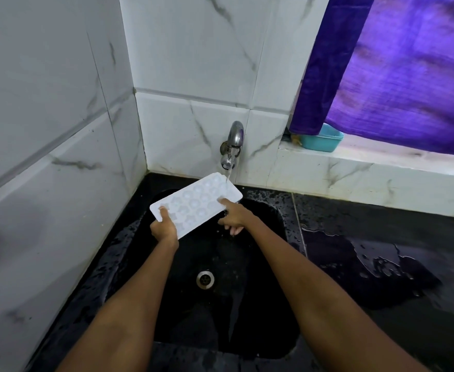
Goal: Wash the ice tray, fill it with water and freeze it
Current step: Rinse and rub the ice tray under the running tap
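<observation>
A white ice tray [197, 201] with round hollows is held tilted over the black sink [287, 331]. Its far end lies under the metal tap [232, 146], and a thin stream of water falls onto it. My left hand [164, 228] grips the tray's near left corner, thumb on top. My right hand [234, 214] holds the tray's right edge, with the thumb on the top face and the other fingers curled below it.
The sink's drain [205, 279] lies below my arms. The black counter [381, 264] to the right is wet with a puddle. A teal tub [321, 140] stands on the sill under a purple curtain [395, 71]. Tiled walls close in on the left and behind.
</observation>
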